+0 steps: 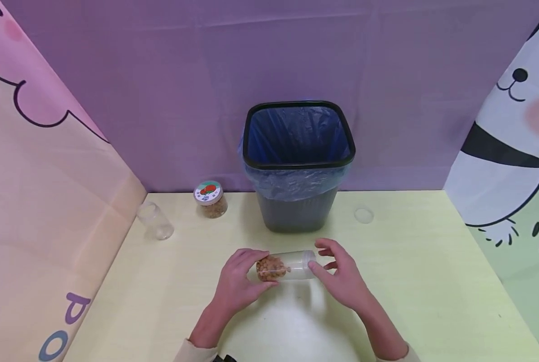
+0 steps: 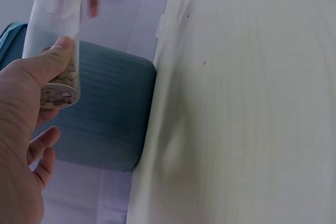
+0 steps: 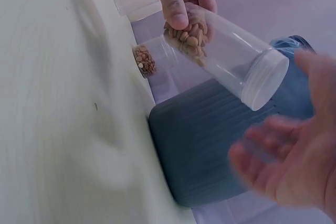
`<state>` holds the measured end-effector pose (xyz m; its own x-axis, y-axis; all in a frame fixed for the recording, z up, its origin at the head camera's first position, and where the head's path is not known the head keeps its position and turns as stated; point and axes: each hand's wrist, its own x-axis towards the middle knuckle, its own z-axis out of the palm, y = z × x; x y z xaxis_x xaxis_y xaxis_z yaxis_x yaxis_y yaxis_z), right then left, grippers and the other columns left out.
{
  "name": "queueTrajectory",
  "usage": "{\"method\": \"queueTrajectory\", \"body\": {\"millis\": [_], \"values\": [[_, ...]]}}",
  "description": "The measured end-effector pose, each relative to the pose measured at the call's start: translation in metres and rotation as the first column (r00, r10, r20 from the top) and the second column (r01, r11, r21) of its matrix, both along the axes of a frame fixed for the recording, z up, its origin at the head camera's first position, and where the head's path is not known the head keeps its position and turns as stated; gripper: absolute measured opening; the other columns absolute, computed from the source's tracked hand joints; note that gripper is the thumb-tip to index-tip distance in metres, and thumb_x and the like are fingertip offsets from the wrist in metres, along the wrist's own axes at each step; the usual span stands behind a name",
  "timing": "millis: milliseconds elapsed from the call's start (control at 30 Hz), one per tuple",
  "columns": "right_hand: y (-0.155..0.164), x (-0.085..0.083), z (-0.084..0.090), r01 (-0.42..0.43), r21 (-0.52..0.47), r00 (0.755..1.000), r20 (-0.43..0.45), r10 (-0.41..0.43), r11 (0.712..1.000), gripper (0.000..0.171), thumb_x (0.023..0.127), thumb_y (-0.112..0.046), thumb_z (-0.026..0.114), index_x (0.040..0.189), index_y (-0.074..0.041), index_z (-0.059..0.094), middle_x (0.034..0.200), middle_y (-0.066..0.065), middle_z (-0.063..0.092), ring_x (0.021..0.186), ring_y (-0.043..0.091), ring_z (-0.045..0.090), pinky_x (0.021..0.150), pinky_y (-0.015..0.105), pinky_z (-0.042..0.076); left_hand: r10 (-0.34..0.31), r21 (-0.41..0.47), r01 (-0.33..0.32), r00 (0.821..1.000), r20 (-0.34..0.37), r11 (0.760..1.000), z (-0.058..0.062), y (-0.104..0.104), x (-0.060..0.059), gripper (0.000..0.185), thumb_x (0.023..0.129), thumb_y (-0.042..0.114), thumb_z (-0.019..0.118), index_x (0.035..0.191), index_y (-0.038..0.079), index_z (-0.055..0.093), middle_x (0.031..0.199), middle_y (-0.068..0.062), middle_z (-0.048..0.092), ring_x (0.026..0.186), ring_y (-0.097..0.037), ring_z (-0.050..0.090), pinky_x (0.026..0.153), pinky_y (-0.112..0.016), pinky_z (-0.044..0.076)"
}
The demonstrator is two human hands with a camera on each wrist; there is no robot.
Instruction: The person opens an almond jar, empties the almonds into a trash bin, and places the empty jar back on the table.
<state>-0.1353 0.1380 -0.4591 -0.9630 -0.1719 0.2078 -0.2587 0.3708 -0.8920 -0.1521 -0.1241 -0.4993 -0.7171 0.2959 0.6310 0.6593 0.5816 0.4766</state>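
Observation:
My left hand (image 1: 238, 281) grips a clear plastic jar (image 1: 296, 265) near its base, thumb and fingers on opposite sides. The jar lies almost level above the table, with brown, nut-like pieces (image 3: 190, 36) gathered at the left end. A translucent white lid (image 3: 266, 80) covers the end facing right. Close by that lid is my right hand (image 1: 343, 280), its fingers spread and slightly bent. In the right wrist view this hand (image 3: 286, 161) is blurred and apart from the lid, holding nothing.
Behind the hands stands a dark bin (image 1: 296, 211) with a blue liner bag. Left of it is a small jar (image 1: 210, 200) with a printed lid and brown contents. An empty clear jar (image 1: 156, 221) lies farther left; a clear round lid (image 1: 363, 215) lies right.

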Motion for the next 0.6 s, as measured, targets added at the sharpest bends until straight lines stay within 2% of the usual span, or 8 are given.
{"method": "queueTrajectory", "body": {"millis": [100,167,267,433,600], "values": [[0.001,0.0,0.001,0.103,0.142,0.987,0.111,-0.119,0.984,0.028,0.093,-0.039,0.064,0.104,-0.014,0.064,0.107,0.001,0.064,0.101,0.019,0.059,0.077,0.034,0.05,0.005,0.005,-0.005,1.0,-0.001,1.0,-0.001,0.001,-0.001,0.063,0.057,0.033,0.095,0.111,0.011,0.071,0.105,0.002,0.07,0.099,-0.018,0.06,0.085,-0.034,0.05],[0.001,0.002,0.003,0.115,0.224,0.975,0.162,-0.154,0.968,0.031,0.093,-0.048,0.061,0.091,-0.017,0.065,0.096,-0.003,0.065,0.093,0.015,0.059,0.076,0.034,0.048,0.006,0.006,-0.006,1.0,-0.004,1.0,-0.003,0.0,0.0,0.063,0.057,0.033,0.095,0.111,0.011,0.071,0.105,0.001,0.07,0.1,-0.019,0.06,0.086,-0.034,0.05],[0.0,0.003,0.007,0.099,0.275,0.969,0.191,-0.155,0.956,0.035,0.091,-0.053,0.06,0.081,-0.021,0.065,0.087,-0.008,0.064,0.087,0.012,0.058,0.077,0.035,0.047,-0.001,0.006,0.001,1.0,-0.008,1.0,-0.005,0.0,-0.001,0.064,0.057,0.033,0.095,0.112,0.011,0.07,0.106,0.001,0.07,0.1,-0.019,0.06,0.087,-0.034,0.049],[0.001,0.004,0.01,0.083,0.264,0.974,0.185,-0.135,0.961,0.03,0.088,-0.05,0.066,0.082,-0.02,0.067,0.083,-0.01,0.064,0.09,0.012,0.06,0.08,0.036,0.048,-0.009,0.004,0.009,1.0,-0.005,1.0,-0.006,0.001,-0.001,0.063,0.058,0.032,0.095,0.112,0.011,0.07,0.106,0.0,0.07,0.1,-0.02,0.061,0.086,-0.035,0.05],[0.008,0.004,0.007,0.017,0.132,0.986,0.165,-0.038,0.991,0.025,0.085,-0.034,0.075,0.101,-0.017,0.068,0.094,-0.006,0.066,0.096,0.017,0.061,0.075,0.032,0.052,-0.005,0.003,0.005,1.0,0.009,1.0,-0.007,0.003,0.0,0.063,0.057,0.032,0.095,0.111,0.011,0.07,0.105,0.001,0.069,0.101,-0.019,0.06,0.086,-0.034,0.05]]}}
